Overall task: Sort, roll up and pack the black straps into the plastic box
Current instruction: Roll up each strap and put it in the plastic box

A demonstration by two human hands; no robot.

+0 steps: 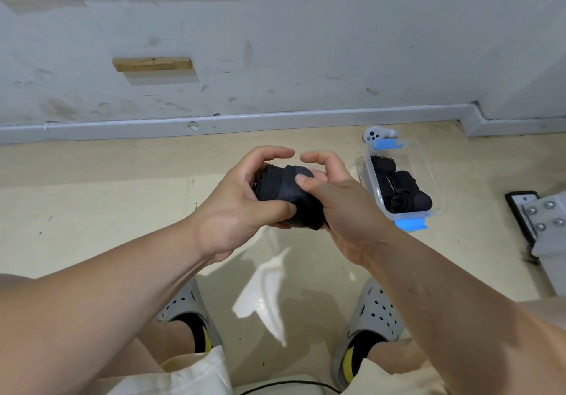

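Rolled black fabric strap [286,194], left of clear plastic box [436,189]: likely soft, springy; left grip [235,208], right grip [340,208] clamped round its middle

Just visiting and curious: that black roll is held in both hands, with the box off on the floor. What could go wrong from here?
1. The rolled black fabric strap is kept tight only by the left hand and right hand; a looser grip could let it unwind.
2. The clear plastic box with blue latches already holds several black rolls, so this one may fit badly or spring open.
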